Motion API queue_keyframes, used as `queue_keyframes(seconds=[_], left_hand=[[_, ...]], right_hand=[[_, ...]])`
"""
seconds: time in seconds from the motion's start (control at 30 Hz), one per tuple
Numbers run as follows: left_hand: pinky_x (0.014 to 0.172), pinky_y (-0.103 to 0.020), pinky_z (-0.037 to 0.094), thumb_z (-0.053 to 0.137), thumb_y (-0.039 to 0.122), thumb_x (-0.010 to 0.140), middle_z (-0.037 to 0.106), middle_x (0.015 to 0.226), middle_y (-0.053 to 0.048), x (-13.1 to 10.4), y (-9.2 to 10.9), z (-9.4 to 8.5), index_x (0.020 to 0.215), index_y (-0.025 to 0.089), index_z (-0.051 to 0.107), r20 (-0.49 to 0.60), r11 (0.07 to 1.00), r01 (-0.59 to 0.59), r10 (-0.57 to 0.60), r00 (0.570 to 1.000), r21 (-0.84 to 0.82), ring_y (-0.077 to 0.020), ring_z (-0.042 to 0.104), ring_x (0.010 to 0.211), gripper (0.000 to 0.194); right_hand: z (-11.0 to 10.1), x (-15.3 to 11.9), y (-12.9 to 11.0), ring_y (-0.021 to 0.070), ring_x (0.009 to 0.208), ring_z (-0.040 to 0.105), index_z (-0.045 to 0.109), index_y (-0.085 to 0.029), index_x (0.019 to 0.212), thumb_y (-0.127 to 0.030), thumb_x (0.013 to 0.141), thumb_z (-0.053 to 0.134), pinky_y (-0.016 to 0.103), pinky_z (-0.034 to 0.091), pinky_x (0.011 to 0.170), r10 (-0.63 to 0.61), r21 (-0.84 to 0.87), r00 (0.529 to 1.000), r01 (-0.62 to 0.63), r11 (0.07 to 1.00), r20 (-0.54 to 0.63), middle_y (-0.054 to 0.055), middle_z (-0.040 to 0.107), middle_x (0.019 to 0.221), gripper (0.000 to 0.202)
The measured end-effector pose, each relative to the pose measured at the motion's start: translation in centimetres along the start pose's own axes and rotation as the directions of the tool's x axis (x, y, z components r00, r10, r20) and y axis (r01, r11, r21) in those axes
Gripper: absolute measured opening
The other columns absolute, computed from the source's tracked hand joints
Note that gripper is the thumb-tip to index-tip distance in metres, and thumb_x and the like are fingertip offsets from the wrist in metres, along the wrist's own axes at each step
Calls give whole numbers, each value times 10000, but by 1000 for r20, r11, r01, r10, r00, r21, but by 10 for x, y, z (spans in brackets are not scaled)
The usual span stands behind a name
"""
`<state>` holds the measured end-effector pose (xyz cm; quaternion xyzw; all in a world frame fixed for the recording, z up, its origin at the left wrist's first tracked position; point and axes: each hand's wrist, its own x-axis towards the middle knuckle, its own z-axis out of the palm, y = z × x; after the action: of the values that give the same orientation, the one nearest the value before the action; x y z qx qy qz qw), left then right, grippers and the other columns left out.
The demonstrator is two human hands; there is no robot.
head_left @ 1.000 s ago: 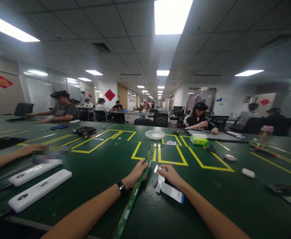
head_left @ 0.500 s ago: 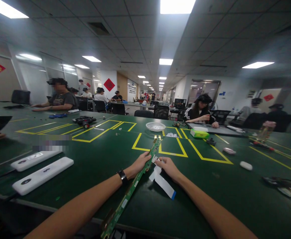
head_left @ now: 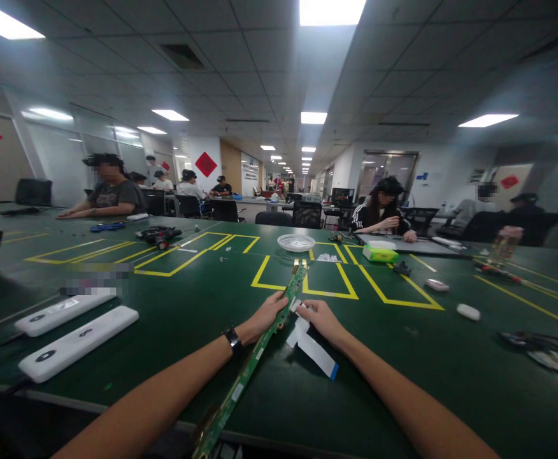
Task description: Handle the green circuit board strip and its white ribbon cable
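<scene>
A long, narrow green circuit board (head_left: pixel 244 375) slants from the near edge of the table up to the middle, tilted away from me. My left hand (head_left: pixel 268 313) is closed around its upper part, thumb on top; a dark band circles that wrist. Beside it, my right hand (head_left: pixel 321 322) pinches the upper end of a white flat ribbon cable (head_left: pixel 316 354), right by the board's edge. The cable is folded, and its blue-tipped end hangs down to the right. Whether its upper end sits in a connector on the board is hidden by my fingers.
Beyond the board stands a white basket (head_left: pixel 297 243). Two white power banks (head_left: pixel 79 344) with cables lie left. A green packet (head_left: pixel 380 253), a white oval case (head_left: pixel 468 312) and dark cables (head_left: pixel 537 344) lie right. Yellow tape marks rectangles on the green table (head_left: pixel 164 331). Other people sit across it.
The view has shifted slightly, so the surroundings sit a little further left. Both hands keep their holds on the board and the ribbon cable, with barely any movement.
</scene>
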<state>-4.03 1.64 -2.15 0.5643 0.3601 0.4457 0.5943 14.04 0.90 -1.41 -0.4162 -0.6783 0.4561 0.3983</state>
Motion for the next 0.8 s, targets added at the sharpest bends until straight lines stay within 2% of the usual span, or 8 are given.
queue_keyframes(seconds=[0.13, 0.27, 0.37, 0.43, 0.5, 0.7, 0.8], left_hand=[[477, -184, 381, 574, 506, 830, 539, 705, 33, -4, 2, 0, 1187, 156, 506, 33, 998, -1, -1, 999, 61, -69, 469, 512, 504], [547, -206, 400, 494, 551, 863, 557, 733, 15, -8, 5, -2, 1193, 149, 510, 108, 980, -27, 5, 994, 197, -93, 491, 584, 521], [724, -254, 448, 464, 507, 894, 614, 868, -28, -11, 8, -4, 1179, 150, 542, 154, 940, -121, 75, 985, 318, -149, 554, 787, 464], [875, -279, 424, 468, 464, 903, 628, 1015, -51, -12, 11, -4, 1181, 162, 558, 171, 912, -180, 124, 977, 369, -184, 551, 966, 421], [955, -285, 388, 468, 436, 907, 618, 1113, -57, -13, 12, -3, 1195, 172, 561, 185, 900, -202, 139, 973, 386, -196, 534, 1060, 401], [996, -293, 373, 479, 426, 903, 618, 1145, -54, -16, 15, 0, 1195, 184, 576, 202, 910, -204, 137, 970, 360, -196, 523, 1105, 390], [897, -281, 437, 496, 471, 891, 637, 1056, -53, -16, 14, -2, 1165, 177, 588, 207, 939, -144, 81, 975, 313, -186, 554, 1008, 413]], right_hand=[[0, 0, 2, 114, 568, 509, 581, -154, 684, -461, 790, 609, 220, 378, 542, -9, -18, 1000, 9, 1000, 2, -18, 575, 618, 326], [-1, 2, 4, 109, 555, 488, 594, -149, 683, -462, 782, 611, 216, 355, 527, -18, -32, 1000, 18, 999, 18, -23, 563, 600, 329], [-2, 3, 7, 107, 554, 470, 595, -145, 670, -465, 769, 625, 216, 343, 532, -30, -18, 998, 31, 999, 58, -29, 546, 586, 336], [-4, 3, 9, 107, 551, 462, 585, -147, 654, -475, 758, 634, 217, 336, 530, -27, -2, 997, 27, 1000, 73, -32, 538, 578, 347], [-5, 4, 10, 107, 543, 451, 579, -151, 651, -489, 760, 631, 217, 328, 524, -16, 0, 997, 16, 1000, 79, -34, 531, 572, 359], [-11, 4, 9, 107, 570, 434, 590, -144, 685, -512, 798, 598, 211, 322, 530, -42, -52, 993, 48, 998, 109, -27, 514, 607, 385], [-13, 3, 8, 115, 601, 454, 602, -141, 733, -528, 814, 578, 214, 340, 554, -69, -55, 990, 77, 996, 122, -20, 530, 645, 396]])
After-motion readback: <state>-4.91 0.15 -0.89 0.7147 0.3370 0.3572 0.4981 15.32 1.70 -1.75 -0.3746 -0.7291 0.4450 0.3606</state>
